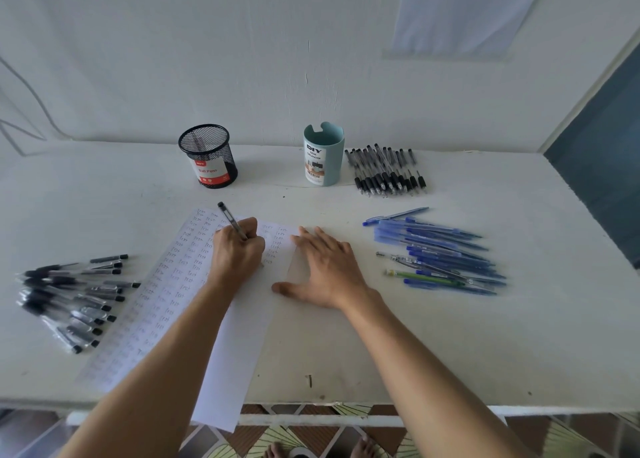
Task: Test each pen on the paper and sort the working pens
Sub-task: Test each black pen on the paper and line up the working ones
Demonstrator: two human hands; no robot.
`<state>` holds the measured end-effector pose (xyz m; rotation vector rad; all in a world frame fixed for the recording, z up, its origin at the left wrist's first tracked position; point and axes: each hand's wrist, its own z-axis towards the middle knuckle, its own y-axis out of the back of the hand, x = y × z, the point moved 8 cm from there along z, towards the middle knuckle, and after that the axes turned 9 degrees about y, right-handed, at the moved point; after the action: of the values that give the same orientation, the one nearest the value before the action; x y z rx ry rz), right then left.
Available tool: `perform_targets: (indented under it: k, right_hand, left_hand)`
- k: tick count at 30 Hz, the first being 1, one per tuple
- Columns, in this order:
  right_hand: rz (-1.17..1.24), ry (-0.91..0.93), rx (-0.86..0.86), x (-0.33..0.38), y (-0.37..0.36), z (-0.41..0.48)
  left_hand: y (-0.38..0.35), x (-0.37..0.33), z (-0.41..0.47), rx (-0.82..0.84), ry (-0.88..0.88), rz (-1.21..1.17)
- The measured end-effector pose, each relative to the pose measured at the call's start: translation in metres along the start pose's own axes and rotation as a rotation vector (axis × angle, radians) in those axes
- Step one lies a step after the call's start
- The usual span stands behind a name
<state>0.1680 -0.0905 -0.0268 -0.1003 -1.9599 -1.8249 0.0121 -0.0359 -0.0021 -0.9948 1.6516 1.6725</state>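
My left hand [237, 251] grips a black pen [231, 220] with its tip down on the white paper [180, 284], which is covered with rows of the handwritten word "test". My right hand [327, 270] lies flat with spread fingers, pressing on the paper's right edge. A pile of several black pens [74, 300] lies left of the paper. Another group of black pens [388, 171] lies at the back right. A pile of several blue pens [440, 253] lies right of my right hand.
A black mesh pen cup [207, 156] and a teal desk organizer cup [323, 154] stand near the wall at the back of the white table [346, 353]. The paper's near end hangs over the table's front edge. Feet and patterned floor show below.
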Motion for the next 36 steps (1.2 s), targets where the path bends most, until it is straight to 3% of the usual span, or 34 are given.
perform_targets:
  k: [9, 29, 36]
  right_hand:
    - [-0.11, 0.029, 0.037, -0.004, -0.007, -0.005]
    - [-0.062, 0.025, -0.017, -0.005, -0.005, -0.004]
    - [-0.055, 0.018, -0.015, -0.005, -0.004, -0.005]
  left_hand:
    - [-0.004, -0.001, 0.0, 0.026, -0.031, 0.041]
    - [-0.007, -0.002, -0.001, 0.016, -0.046, 0.026]
    - [0.001, 0.013, 0.017, 0.144, 0.081, -0.425]
